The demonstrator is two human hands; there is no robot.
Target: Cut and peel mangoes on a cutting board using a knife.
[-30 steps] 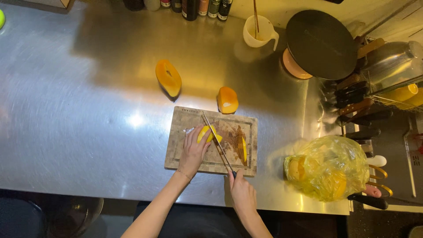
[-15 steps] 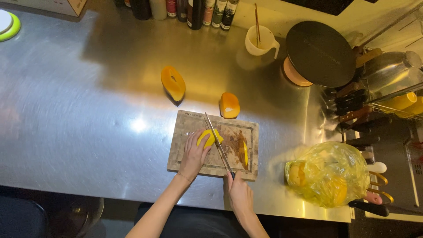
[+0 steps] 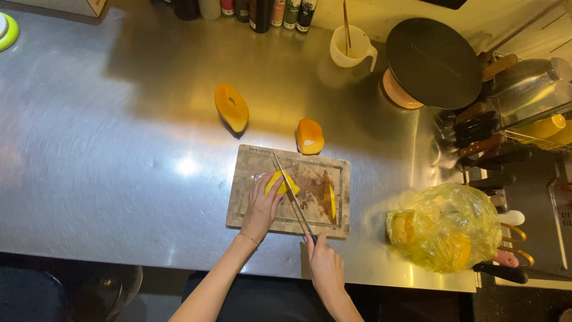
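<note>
A yellow mango piece (image 3: pixel 279 182) lies on the wooden board (image 3: pixel 250 203) on the steel bench (image 3: pixel 107 167). The left hand (image 3: pixel 261 209) presses on it with fingers curled. The right hand (image 3: pixel 325 265) grips a knife (image 3: pixel 292 197), blade against the piece. Two mango halves (image 3: pixel 231 107) lie beyond the board; a yellow bag (image 3: pixel 447 226) sits right.

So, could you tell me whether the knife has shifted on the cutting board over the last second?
No. The knife lies in the same diagonal across the cutting board, blade against the yellow fruit piece, as before; only the camera moved.
</note>
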